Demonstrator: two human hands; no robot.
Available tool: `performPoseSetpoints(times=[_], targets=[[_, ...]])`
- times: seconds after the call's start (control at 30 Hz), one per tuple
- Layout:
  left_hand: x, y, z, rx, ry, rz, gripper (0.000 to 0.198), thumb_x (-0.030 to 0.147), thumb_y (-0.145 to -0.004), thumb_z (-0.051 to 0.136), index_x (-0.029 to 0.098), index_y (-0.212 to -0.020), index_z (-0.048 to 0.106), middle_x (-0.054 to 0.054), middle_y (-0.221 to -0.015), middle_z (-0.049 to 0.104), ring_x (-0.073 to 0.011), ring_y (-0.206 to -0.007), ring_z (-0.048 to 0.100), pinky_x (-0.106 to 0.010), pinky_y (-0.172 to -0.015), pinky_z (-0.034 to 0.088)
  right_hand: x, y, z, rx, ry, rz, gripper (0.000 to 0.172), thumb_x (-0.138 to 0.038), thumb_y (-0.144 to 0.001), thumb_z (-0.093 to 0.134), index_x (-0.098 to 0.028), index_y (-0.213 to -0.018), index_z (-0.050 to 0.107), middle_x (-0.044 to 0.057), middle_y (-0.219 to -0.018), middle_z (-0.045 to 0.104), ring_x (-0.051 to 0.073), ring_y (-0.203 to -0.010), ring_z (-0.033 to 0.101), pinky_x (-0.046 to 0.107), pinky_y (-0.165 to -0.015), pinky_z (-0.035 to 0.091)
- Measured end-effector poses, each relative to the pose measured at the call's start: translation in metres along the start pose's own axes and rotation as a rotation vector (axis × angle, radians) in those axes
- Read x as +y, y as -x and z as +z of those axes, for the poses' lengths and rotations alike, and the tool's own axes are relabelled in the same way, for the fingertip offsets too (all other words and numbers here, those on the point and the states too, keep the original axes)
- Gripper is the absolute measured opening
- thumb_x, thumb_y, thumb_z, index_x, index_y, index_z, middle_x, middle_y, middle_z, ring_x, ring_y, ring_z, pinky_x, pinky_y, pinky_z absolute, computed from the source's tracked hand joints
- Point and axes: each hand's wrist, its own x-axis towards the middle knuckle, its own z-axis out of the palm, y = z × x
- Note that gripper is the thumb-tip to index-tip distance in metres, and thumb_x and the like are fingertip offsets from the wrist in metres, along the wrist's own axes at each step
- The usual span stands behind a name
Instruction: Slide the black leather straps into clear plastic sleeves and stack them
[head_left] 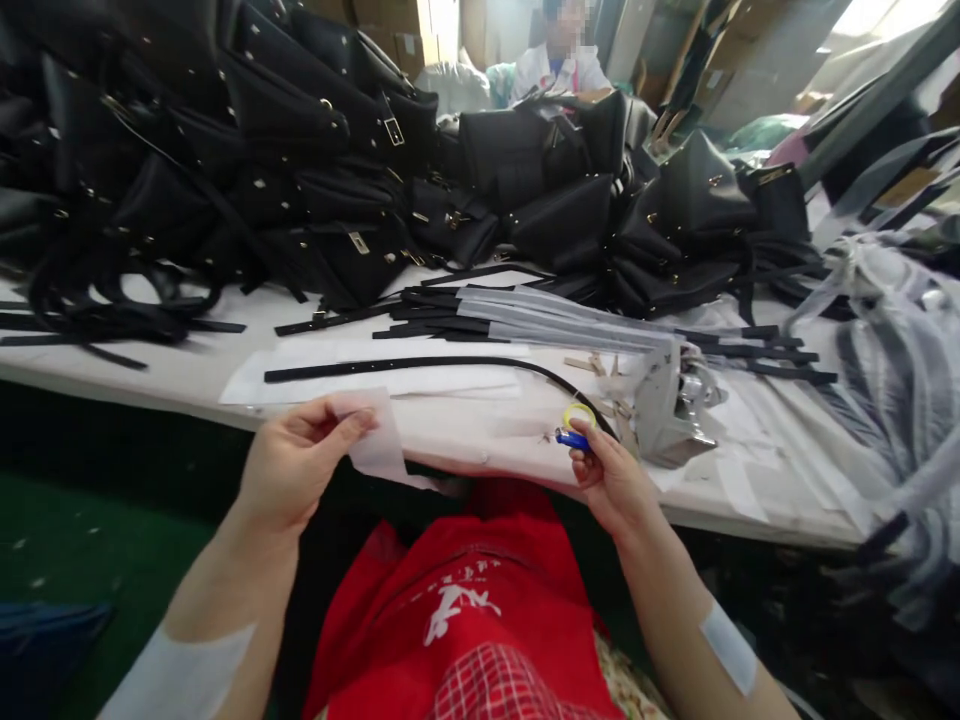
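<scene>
My left hand (296,462) pinches a piece of thin white paper (379,440) at the near edge of the white table (172,375). My right hand (611,480) is closed on a small tool with a blue body and a yellow ring (576,425), possibly a lighter or clipper. A long black strap (397,366) lies on white sheets just beyond my hands and curves down toward my right hand. A grey wrapped bundle with metal hardware (671,400) sits right of the tool.
A big pile of black handbags (360,150) fills the back of the table. Black straps and grey-wrapped strips (555,320) lie mid-table. More wrapped straps (900,330) hang at right. A person in white (559,65) sits beyond. My red apron (465,600) is below.
</scene>
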Motion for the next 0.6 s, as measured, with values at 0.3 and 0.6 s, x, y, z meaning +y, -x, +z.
performPoseSetpoints(times=[0.3, 0.6], targets=[[-0.032, -0.006, -0.019, -0.111, -0.016, -0.182, 0.024, 0.051, -0.082, 0.071, 0.03, -0.092, 0.072, 0.01, -0.11, 0.077, -0.0247, -0.114, 0.066, -0.038, -0.101, 0.055, 0.035, 0.05, -0.036, -0.324, -0.098, 0.408, 0.041, -0.029, -0.058, 0.093, -0.014, -0.09, 0.072, 0.0, -0.072, 0.064, 0.005, -0.053, 0.054, 0.013, -0.046, 0.042], [-0.037, -0.003, 0.082, -0.586, -0.203, -0.125, 0.043, 0.066, -0.075, 0.066, 0.023, -0.073, 0.06, 0.003, -0.057, 0.065, -0.0192, -0.059, 0.063, -0.03, -0.057, 0.058, -0.001, 0.006, -0.067, 0.408, 1.125, -0.424, 0.031, -0.035, -0.084, 0.063, -0.02, -0.11, 0.06, 0.009, -0.09, 0.068, 0.024, -0.08, 0.063, 0.035, -0.073, 0.048]])
